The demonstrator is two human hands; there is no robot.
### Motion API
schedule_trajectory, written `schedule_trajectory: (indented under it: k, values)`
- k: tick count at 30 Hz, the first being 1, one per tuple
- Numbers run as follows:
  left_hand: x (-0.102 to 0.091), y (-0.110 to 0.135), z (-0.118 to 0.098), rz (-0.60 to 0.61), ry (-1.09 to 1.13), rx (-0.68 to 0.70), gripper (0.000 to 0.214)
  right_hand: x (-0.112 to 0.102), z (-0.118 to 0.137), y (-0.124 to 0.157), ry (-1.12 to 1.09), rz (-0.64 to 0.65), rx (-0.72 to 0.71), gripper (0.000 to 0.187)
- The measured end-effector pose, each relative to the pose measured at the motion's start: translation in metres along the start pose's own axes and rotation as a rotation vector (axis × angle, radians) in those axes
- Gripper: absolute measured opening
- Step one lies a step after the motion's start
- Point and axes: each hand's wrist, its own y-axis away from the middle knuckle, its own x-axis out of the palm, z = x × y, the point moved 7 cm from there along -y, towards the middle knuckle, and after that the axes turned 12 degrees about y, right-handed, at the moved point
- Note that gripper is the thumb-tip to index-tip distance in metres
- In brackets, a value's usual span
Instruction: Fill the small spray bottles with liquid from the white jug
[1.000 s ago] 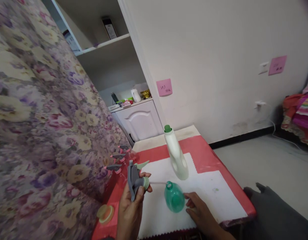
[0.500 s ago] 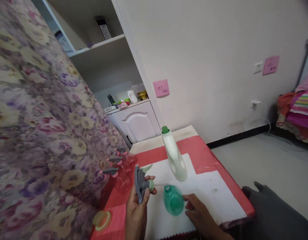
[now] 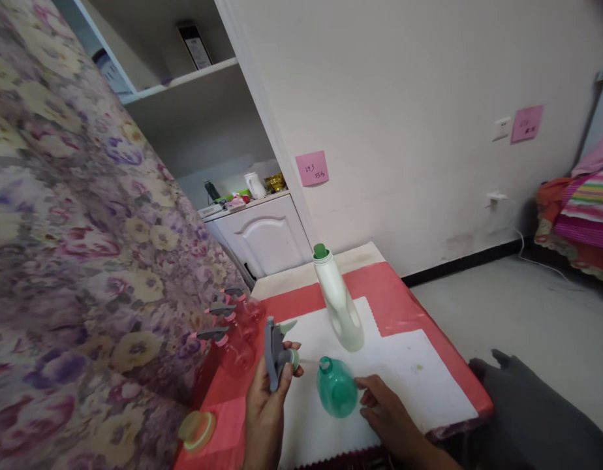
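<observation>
White wall (image 3: pixel 404 98) bearing a pink note (image 3: pixel 311 168) and socket (image 3: pixel 500 128), white cabinet (image 3: pixel 262 238) under open shelf (image 3: pixel 184 79), floral fabric (image 3: pixel 61 228) at left, grey floor (image 3: pixel 526 307), black skirting (image 3: pixel 458 264), striped bedding (image 3: pixel 583 212) far right, soft even light.

My left hand (image 3: pixel 265 408) and right hand (image 3: pixel 387 412) are bare, uncovered past the wrists. At four o'clock, dark grey cloth (image 3: pixel 531 418), seemingly my trouser leg.

Your grey trigger sprayer (image 3: pixel 277 349) with its pale green nozzle and collar is off its bottle, held upright in your left hand (image 3: pixel 267 408) above the near left of the white mat (image 3: pixel 414 385). The translucent green bottle (image 3: pixel 337 390) stands uncapped just to its right, with your right hand (image 3: pixel 384 411) against its side.
</observation>
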Motion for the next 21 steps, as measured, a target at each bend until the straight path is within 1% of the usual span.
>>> schedule_trajectory:
  k: [5,8,11,14,21]
  values:
    - [0.017,-0.005,0.033,0.117,-0.113,-0.069,0.033,0.002,-0.002,0.000,0.004,0.010,0.001,0.054]
    - [0.023,-0.004,0.051,0.154,-0.166,-0.069,0.031,0.002,-0.004,-0.001,0.005,0.019,-0.011,0.055]
    - [0.024,-0.003,0.065,0.169,-0.190,-0.085,0.030,0.003,-0.006,-0.001,0.000,0.012,-0.007,0.055]
    - [0.023,-0.003,0.072,0.166,-0.178,-0.103,0.032,0.004,-0.007,-0.001,-0.005,-0.003,-0.022,0.055]
    - [0.028,-0.005,0.077,0.191,-0.186,-0.093,0.027,0.003,-0.006,0.001,-0.021,-0.001,-0.057,0.055]
